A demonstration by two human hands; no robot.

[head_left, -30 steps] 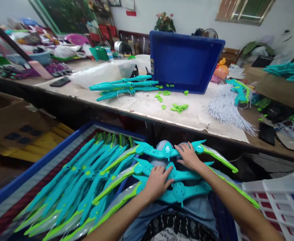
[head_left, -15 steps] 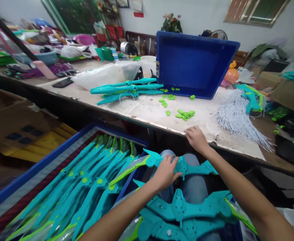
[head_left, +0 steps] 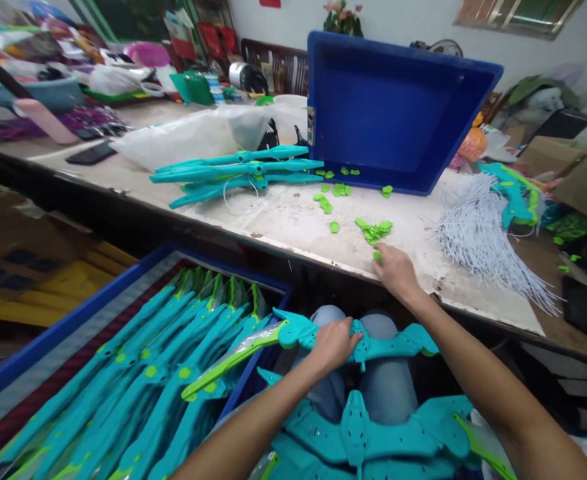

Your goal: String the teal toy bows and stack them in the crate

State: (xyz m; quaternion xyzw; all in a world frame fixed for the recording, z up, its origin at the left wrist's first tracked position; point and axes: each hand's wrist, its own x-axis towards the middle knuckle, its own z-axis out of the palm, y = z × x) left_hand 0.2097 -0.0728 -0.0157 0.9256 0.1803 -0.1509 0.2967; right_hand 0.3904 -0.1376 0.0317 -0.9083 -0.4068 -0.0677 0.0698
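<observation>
My left hand (head_left: 335, 344) is closed around the middle of a bow-shaped teal plastic piece (head_left: 398, 341), which lies across my knees and has a lime-green and clear arm at its left. At the table's front edge, my right hand (head_left: 397, 272) pinches a small lime-green plastic piece (head_left: 377, 256) between thumb and fingertips. Just beyond those fingers lies a little heap of the same green pieces (head_left: 373, 231), with others scattered behind it. More bow-shaped teal pieces (head_left: 388, 430) are stacked nearest me, below the held one.
At the left, a blue crate (head_left: 138, 277) holds rows of teal pieces. An upright blue bin (head_left: 388, 113) stands on the table (head_left: 283, 217). Teal bow-shaped pieces (head_left: 238, 173) lie to its left, and a bundle of white strings (head_left: 488, 230) to the right. A dark phone (head_left: 91, 153) rests farther left.
My right hand has reached the table's edge and now has a green piece in its fingertips. My left hand stays on the teal piece. The view has shifted slightly.
</observation>
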